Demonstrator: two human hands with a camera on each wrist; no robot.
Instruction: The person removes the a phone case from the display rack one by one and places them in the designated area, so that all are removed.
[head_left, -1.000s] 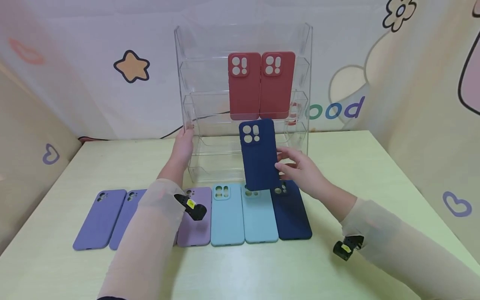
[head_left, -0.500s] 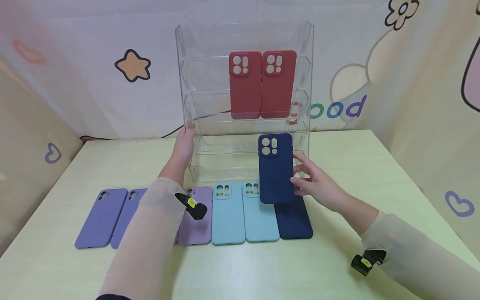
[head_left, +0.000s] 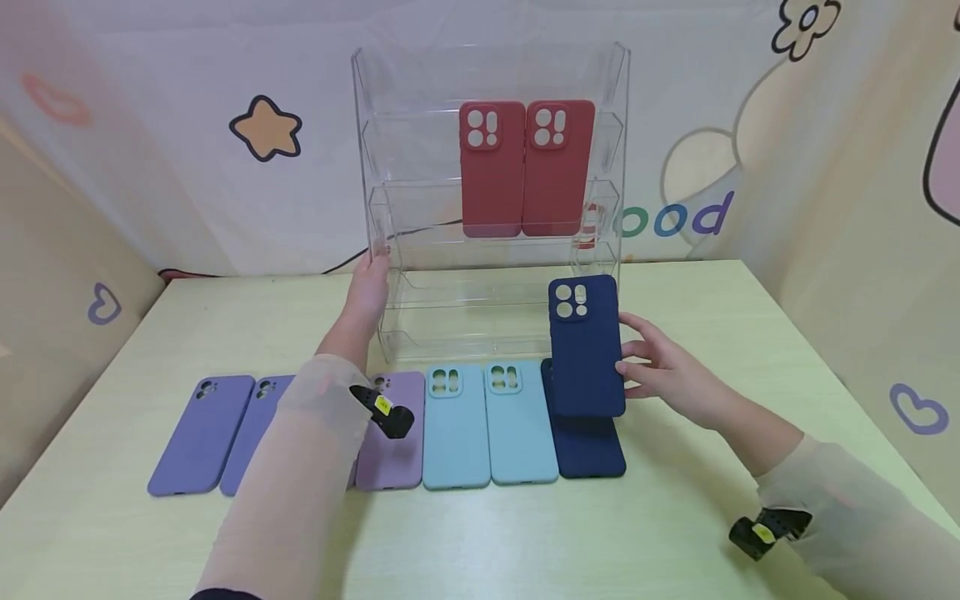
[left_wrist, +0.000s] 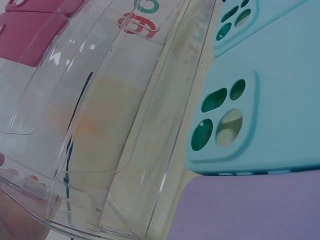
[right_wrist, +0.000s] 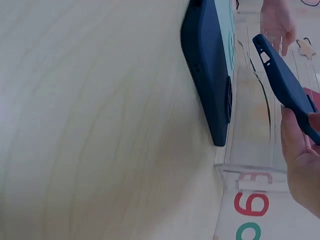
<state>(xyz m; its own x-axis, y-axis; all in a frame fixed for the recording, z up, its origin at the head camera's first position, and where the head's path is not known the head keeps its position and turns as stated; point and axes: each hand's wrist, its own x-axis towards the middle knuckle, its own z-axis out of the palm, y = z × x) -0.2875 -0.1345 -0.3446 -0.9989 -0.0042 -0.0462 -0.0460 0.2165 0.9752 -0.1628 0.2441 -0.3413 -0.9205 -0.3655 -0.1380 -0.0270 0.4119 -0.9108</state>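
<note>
My right hand grips a dark blue phone case by its right edge, upright above the table, in front of the clear acrylic rack's lower right corner. In the right wrist view that case tilts above a second dark blue case lying flat. My left hand rests on the rack's left side wall; whether its fingers curl round the edge is hidden. Two red cases stand on an upper shelf.
A row of cases lies on the table before the rack: two lilac-blue, one purple, two light blue and the flat dark blue one. The left wrist view shows the rack's shelves and light blue cases.
My right hand has carried the dark blue case to the right and slightly down, from the rack's middle to its right end. The left hand has stayed on the rack.
</note>
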